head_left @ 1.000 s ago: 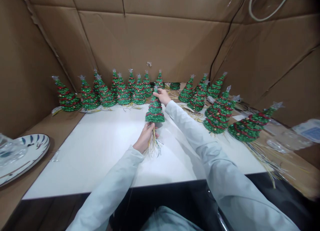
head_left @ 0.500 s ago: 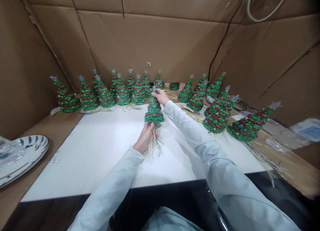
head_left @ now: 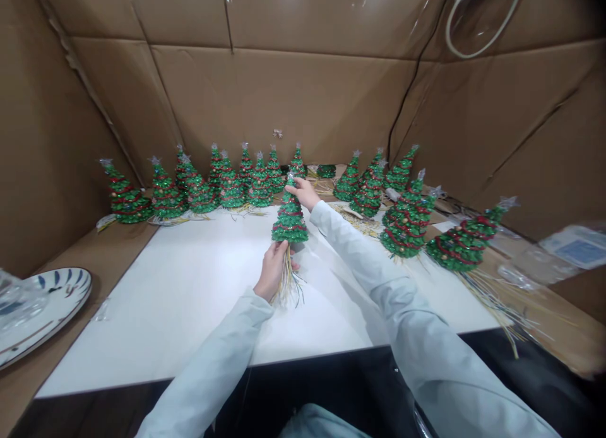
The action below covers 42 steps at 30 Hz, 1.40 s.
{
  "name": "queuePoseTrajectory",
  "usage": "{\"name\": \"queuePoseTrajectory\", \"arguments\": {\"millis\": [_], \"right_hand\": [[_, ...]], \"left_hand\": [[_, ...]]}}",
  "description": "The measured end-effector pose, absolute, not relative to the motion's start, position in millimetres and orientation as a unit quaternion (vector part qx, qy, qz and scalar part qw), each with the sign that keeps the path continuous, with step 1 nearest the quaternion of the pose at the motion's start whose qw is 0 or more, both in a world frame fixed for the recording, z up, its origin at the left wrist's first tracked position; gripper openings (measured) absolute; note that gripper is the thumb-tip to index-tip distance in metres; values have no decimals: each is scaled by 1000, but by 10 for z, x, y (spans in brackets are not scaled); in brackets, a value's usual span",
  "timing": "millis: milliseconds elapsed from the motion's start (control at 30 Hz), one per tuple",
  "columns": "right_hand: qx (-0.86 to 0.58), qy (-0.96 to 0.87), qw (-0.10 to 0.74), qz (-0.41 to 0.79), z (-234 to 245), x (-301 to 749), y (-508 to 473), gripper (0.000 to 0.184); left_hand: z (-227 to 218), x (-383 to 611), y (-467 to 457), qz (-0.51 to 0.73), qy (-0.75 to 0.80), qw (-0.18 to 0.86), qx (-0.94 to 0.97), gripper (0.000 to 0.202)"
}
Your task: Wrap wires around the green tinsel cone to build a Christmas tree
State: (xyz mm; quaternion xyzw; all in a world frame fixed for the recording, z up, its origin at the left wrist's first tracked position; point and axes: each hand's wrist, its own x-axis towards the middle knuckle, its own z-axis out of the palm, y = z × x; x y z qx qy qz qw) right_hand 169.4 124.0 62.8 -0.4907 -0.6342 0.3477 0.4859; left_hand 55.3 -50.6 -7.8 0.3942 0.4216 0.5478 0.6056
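A small green glittery Christmas tree ornament (head_left: pixel 290 220) with red garland and a silver star tip stands upright above the white board. My left hand (head_left: pixel 273 271) is shut around the bundle of straw-like stems under its base. My right hand (head_left: pixel 303 194) reaches from the right, its fingers at the tree's upper tip. Similar trees (head_left: pixel 231 189) stand in a row along the back. Larger ones (head_left: pixel 407 223) lean at the right, to the right of my right forearm.
A white board (head_left: pixel 189 318) lies on a brown cardboard surface, with cardboard walls (head_left: pixel 284 97) around it. A blue-patterned plate (head_left: pixel 57 299) sits at the left, with clear plastic on it. A plastic packet (head_left: pixel 575 245) and loose straw strands (head_left: pixel 497 305) lie at the right.
The whole scene sits slightly lower in the view. The held tree and both hands have shifted a little left, and both hands stay on the tree.
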Motion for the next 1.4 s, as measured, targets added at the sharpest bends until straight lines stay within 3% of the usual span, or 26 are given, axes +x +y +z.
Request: {"name": "queuePoseTrajectory", "arguments": {"millis": [200, 500, 600, 800, 1033, 1167, 1400], "right_hand": [[-469, -605, 514, 386, 625, 1743, 1167, 48], [-461, -531, 548, 453, 622, 1867, 975, 52], [-498, -554, 540, 392, 676, 1846, 940, 49], [-562, -651, 484, 162, 881, 1642, 767, 36], [-641, -648, 393, 120, 1001, 1489, 827, 36], [-608, -665, 382, 207, 1011, 1605, 997, 34], [-436, -591, 388, 556, 906, 1770, 1031, 21]], "left_hand": [[-101, 559, -510, 538, 422, 592, 428, 35], [-21, 632, -533, 510, 386, 658, 398, 34], [-6, 612, -526, 520, 403, 636, 404, 37], [-25, 505, -478, 530, 424, 623, 390, 37], [-3, 440, -424, 490, 404, 690, 346, 45], [25, 417, -399, 507, 374, 708, 320, 48], [37, 326, -330, 512, 370, 724, 276, 49]]}}
